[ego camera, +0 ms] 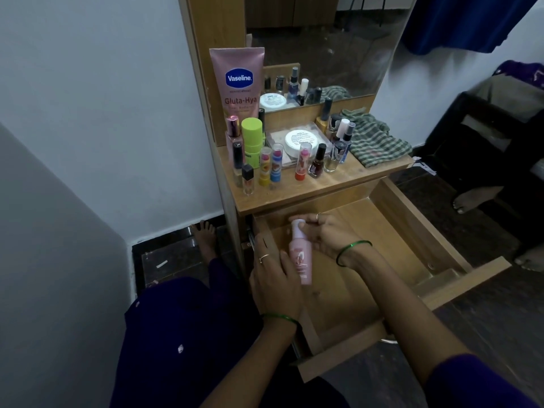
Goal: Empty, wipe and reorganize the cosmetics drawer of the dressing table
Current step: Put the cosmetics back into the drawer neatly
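The wooden drawer (418, 231) of the dressing table is pulled out, its floor bare apart from one item. A pink pump bottle (300, 254) with a white cap lies at the drawer's left side. My left hand (276, 278) grips its lower body, and my right hand (321, 234) holds it near the cap. Both wrists wear green bangles. On the tabletop (309, 188) stand a tall pink Vaseline tube (239, 81), a green stick (252, 139), several lip balms (272, 164), nail polish (318, 160), small bottles (340, 142) and a white round jar (300, 141).
A green checked cloth (378, 139) lies crumpled on the tabletop's right end. A mirror (323, 39) rises behind the items. A white wall is to the left, my bare foot (204, 237) rests on the dark floor, and another person's feet (471, 201) are at the right.
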